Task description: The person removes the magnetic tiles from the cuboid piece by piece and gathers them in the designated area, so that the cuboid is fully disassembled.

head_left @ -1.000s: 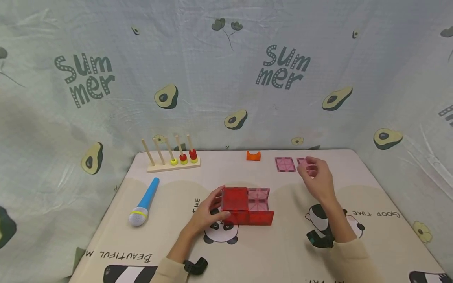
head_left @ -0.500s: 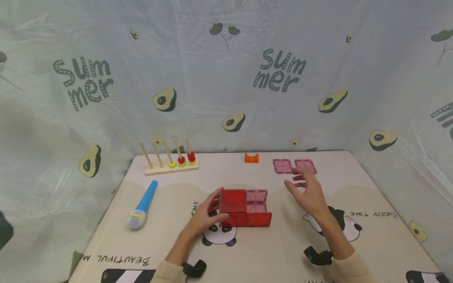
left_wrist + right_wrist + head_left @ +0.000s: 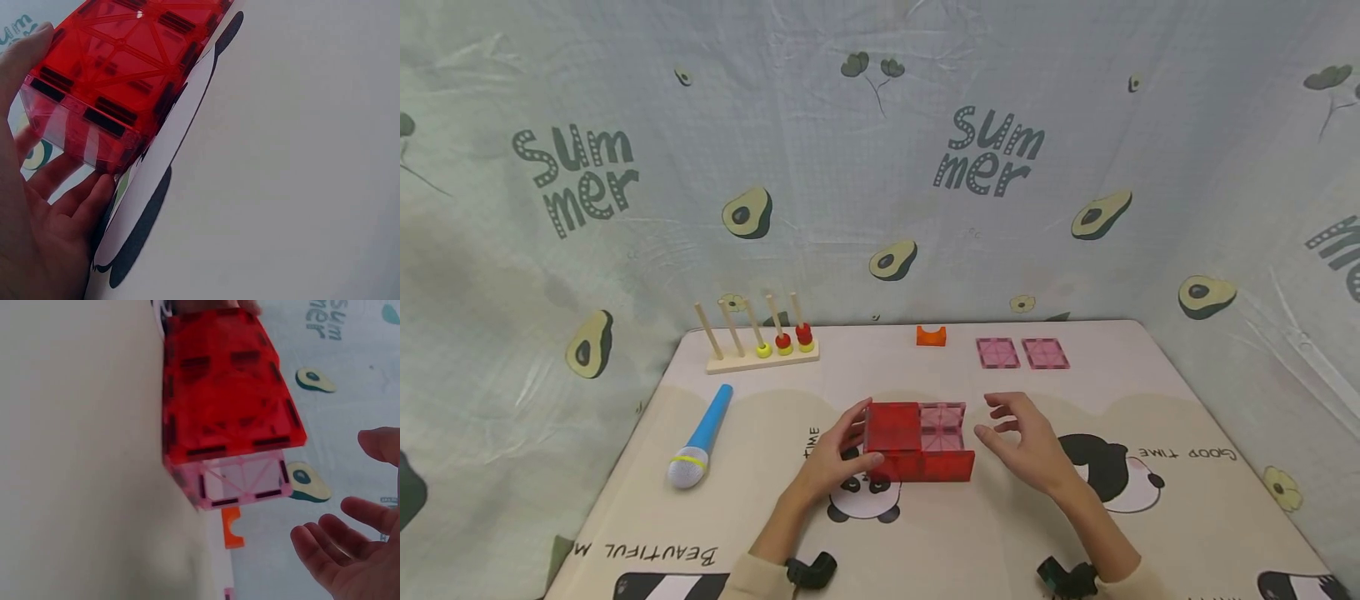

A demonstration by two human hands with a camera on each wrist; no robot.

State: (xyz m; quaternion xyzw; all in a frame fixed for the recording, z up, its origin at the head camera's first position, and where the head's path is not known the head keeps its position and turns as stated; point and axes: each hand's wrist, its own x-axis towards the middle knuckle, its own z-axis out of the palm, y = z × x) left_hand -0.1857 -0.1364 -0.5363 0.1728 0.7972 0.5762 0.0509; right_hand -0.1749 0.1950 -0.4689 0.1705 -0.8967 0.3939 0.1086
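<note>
A box shape of see-through magnetic tiles (image 3: 917,467) stands mid-table, red at the front and over its left half. Pink tile panels (image 3: 942,427) show in its uncovered right half. My left hand (image 3: 831,462) grips the left end, thumb at the front and fingers behind; the left wrist view shows the thumb against a red tile (image 3: 125,50). Just right of the box hovers my right hand (image 3: 1026,442), fingers loosely bent and holding nothing. In the right wrist view that hand (image 3: 356,550) is apart from the tiles.
Two pink square tiles (image 3: 997,353) lie flat at the back right. An orange notched block (image 3: 931,337) sits at the back edge. On the left are a wooden peg counter (image 3: 763,358) with beads and a blue toy microphone (image 3: 703,440). A printed curtain hangs behind the table.
My right hand has come back from the pink tiles at the back right, moving left and nearer to the box. Both tiles there are now uncovered. My left hand keeps its grip.
</note>
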